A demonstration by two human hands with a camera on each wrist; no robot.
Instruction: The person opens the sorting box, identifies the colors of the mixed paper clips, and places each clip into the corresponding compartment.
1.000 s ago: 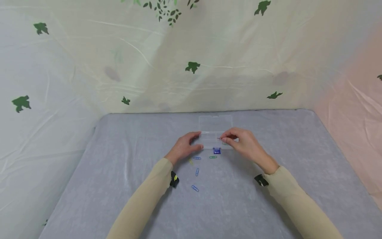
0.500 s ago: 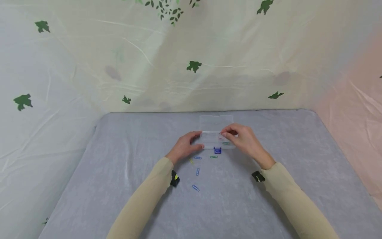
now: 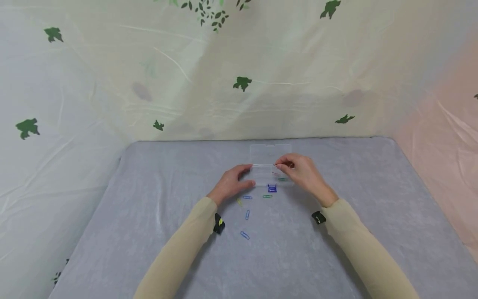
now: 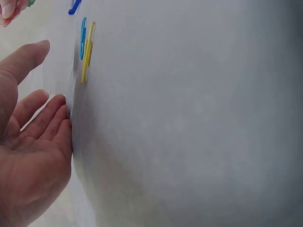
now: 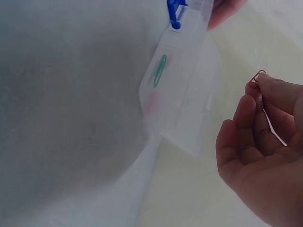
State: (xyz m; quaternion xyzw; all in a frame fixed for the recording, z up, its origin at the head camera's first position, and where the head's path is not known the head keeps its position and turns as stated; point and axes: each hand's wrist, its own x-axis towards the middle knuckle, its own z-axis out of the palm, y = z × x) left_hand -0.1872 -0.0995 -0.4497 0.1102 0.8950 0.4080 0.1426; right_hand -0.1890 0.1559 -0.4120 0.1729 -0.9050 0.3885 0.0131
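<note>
At the left, we see the left hand (image 3: 233,182) with thumb and fingers set wide, holding the left end of the clear box (image 3: 260,185) at its near and far corners. Just right of it, on the grey cloth (image 3: 186,257), lie a yellow clip (image 3: 240,202), then a near blue clip (image 3: 245,235), a middle blue clip (image 3: 247,214) and a far blue clip (image 3: 247,197). A loose green clip (image 3: 267,196) sits farther right, beside the blue latch (image 3: 272,188) on the box's near side. The lid (image 3: 270,153) stands open on the far side.

In the box's right part we make out an inner green clip (image 5: 160,71) and a pinkish patch (image 5: 152,101) too blurred to name. At the right, the right hand (image 3: 304,172) pinches a red clip (image 5: 258,75) above the box, thumb and finger closed narrowly on it.

We judge the work part done: at least one clip is in, one is in hand, five remain outside, and the lid is not yet closed.
</note>
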